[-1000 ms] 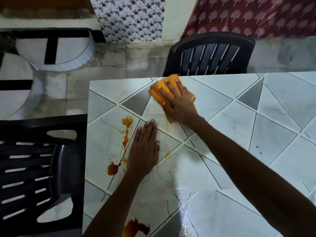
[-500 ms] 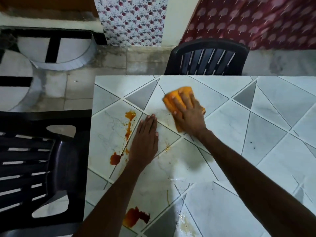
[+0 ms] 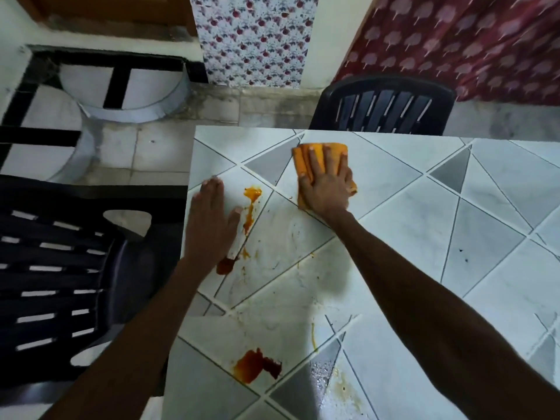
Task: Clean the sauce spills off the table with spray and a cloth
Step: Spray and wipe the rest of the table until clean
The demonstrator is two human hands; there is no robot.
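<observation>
Right grip (image 3: 325, 186) presses orange cloth (image 3: 302, 161) on the tiled desk (image 3: 485, 237).
Its fingers lie straight and spread over the cloth, toward 12 o'clock near the desk's far edge. The left grip (image 3: 212, 222) rests flat, fingers together, at 9 o'clock, just beside an orange sauce streak (image 3: 251, 204). A red sauce blob (image 3: 257, 366) lies at 6 o'clock.

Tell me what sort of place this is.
Probably a home dining area: a tile-topped table with black plastic chairs drawn up to it, and patterned curtains hanging along the wall behind.
</observation>
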